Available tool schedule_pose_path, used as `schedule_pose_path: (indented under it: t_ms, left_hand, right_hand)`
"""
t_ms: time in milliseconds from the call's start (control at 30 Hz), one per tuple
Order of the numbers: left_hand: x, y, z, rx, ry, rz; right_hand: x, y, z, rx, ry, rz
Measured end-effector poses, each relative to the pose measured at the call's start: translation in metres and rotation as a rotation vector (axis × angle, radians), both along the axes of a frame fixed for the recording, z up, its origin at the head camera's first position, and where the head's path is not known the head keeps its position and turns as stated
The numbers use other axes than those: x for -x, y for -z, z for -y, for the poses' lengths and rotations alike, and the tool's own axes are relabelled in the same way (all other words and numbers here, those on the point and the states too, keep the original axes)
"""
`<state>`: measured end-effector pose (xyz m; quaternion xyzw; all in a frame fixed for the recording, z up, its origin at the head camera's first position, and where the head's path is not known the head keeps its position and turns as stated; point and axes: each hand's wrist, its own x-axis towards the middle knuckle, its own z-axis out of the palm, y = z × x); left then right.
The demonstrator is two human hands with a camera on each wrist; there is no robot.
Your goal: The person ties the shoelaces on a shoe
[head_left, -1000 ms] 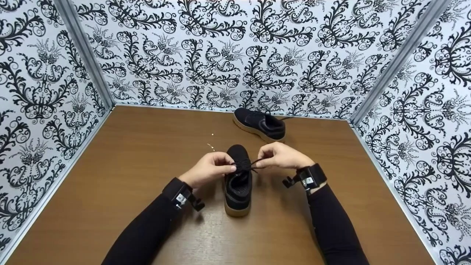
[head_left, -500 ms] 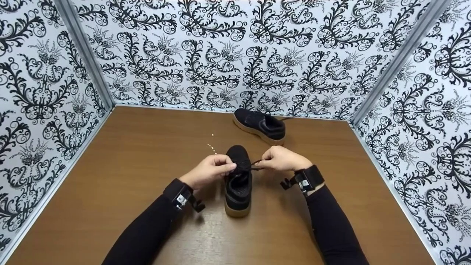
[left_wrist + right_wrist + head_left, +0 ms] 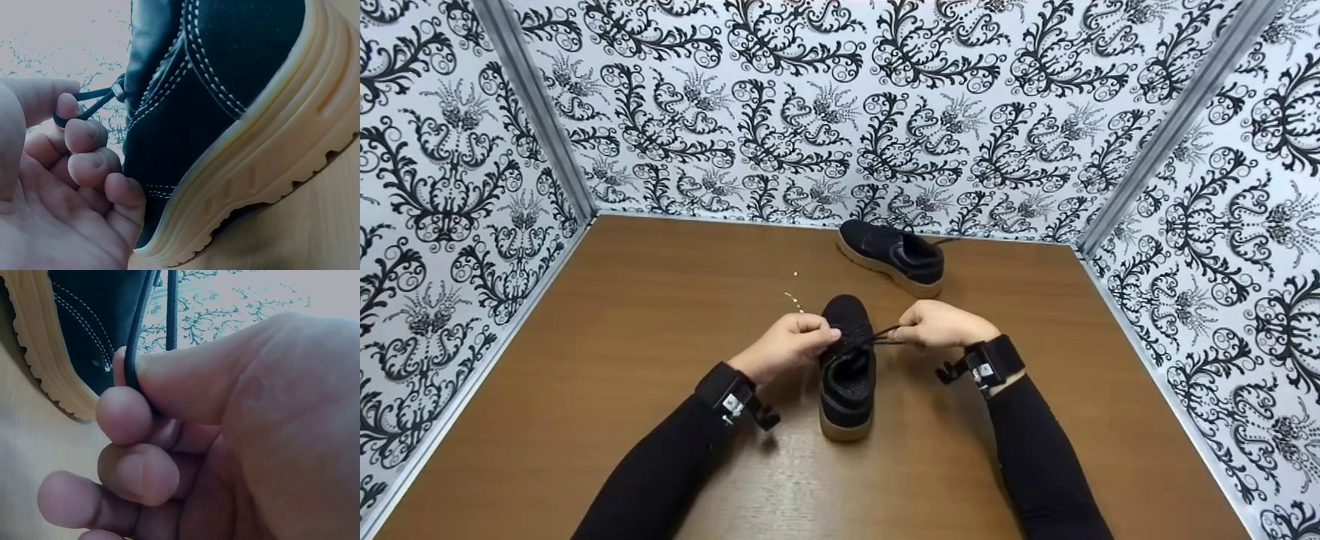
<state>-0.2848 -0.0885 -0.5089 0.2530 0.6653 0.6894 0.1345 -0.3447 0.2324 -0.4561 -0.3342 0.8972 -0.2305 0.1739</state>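
A black low shoe (image 3: 846, 412) with a tan sole stands upright on the table, toe pointing away from me. At its left side my left hand (image 3: 784, 345) pinches a loop of black shoelace (image 3: 93, 94) between thumb and index finger; the loop runs to a knot at the shoe's tongue. On the other side my right hand (image 3: 949, 324) pinches the lace between thumb and fingers, and two strands (image 3: 172, 312) stretch from it to the shoe. White stitching shows on the shoe's side in the left wrist view. The knot is partly hidden in the head view.
A second black shoe (image 3: 889, 255) with a tan sole lies turned sideways near the back wall, its lace trailing right. Small bright specks (image 3: 793, 300) show on the brown table (image 3: 660, 300) left of the near shoe's toe. Patterned walls (image 3: 825, 112) enclose the back and sides.
My right hand has shifted slightly down and away from the shoe, with the lace strands now stretched between them. My left hand has stayed nearly still at the laces. The shoes have not moved.
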Motion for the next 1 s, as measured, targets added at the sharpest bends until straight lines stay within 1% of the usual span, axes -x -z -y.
schedule_pose_path:
  t_ms: [133, 267, 367, 467, 600, 700, 800, 900, 1000]
  left_hand:
    - [0.001, 0.001, 0.001, -0.011, -0.001, 0.023]
    - [0.002, 0.002, 0.003, -0.009, -0.002, 0.057]
    - [0.004, 0.002, 0.004, -0.003, -0.003, 0.063]
    - [0.004, 0.002, 0.005, -0.025, 0.005, 0.083]
    - [0.004, 0.002, 0.006, -0.053, -0.006, 0.107]
    - [0.004, 0.001, 0.006, -0.046, -0.014, 0.107]
    - [0.004, 0.000, 0.007, -0.028, -0.008, 0.098]
    - [0.003, -0.001, 0.007, 0.026, -0.021, 0.038]
    - [0.003, -0.003, 0.007, 0.078, -0.027, -0.024]
  right_hand:
    - [0.000, -0.001, -0.001, -0.018, -0.007, -0.017]
    - [0.000, -0.001, -0.002, -0.035, -0.014, -0.012]
    - [-0.001, -0.002, -0.003, -0.041, -0.015, -0.004]
    - [-0.002, -0.004, -0.004, -0.043, -0.008, 0.000]
    - [-0.001, -0.005, -0.004, -0.041, -0.009, 0.016]
    - [0.000, -0.004, -0.003, 0.014, -0.011, 0.052]
    - [0.000, -0.004, -0.002, 0.114, 0.000, 0.108]
    - [-0.001, -0.003, 0.001, 0.204, -0.001, 0.172]
    - [-0.002, 0.000, 0.007, 0.253, -0.017, 0.219]
